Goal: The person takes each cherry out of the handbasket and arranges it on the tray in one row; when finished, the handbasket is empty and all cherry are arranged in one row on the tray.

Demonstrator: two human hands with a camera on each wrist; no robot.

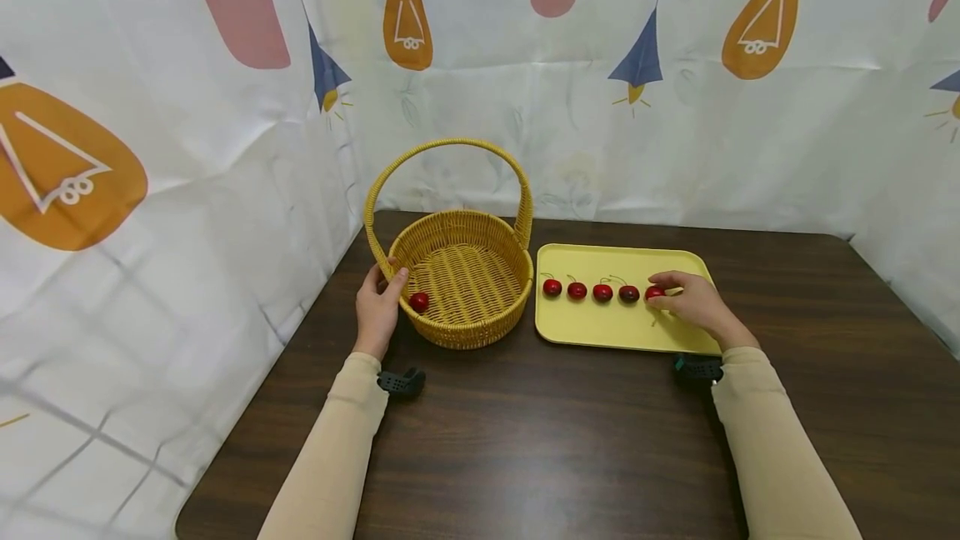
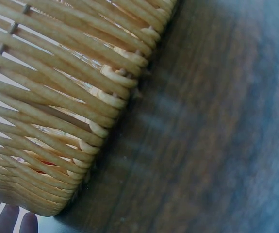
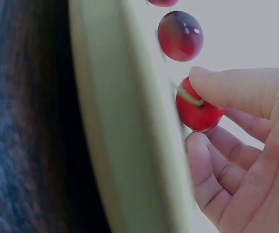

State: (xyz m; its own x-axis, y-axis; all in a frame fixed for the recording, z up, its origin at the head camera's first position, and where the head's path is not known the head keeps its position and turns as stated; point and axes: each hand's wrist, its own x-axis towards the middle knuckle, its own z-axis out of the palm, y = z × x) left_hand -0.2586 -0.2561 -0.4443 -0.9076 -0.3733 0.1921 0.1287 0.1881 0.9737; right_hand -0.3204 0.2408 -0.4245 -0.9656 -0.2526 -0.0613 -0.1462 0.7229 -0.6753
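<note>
My left hand grips the left side of the yellow woven basket, by the foot of its tall handle, thumb over the rim. One red cherry lies inside the basket, near that thumb. Over the right end of the yellow tray, my right hand pinches the last cherry in a row, between thumb and fingers. That cherry has a green stem and appears to be at the tray's surface. Several other dark red cherries with stems line up to its left.
Basket and tray stand side by side on a dark brown wooden table. The basket's arched handle rises high above its rim. A white patterned curtain hangs behind the table and along its left side.
</note>
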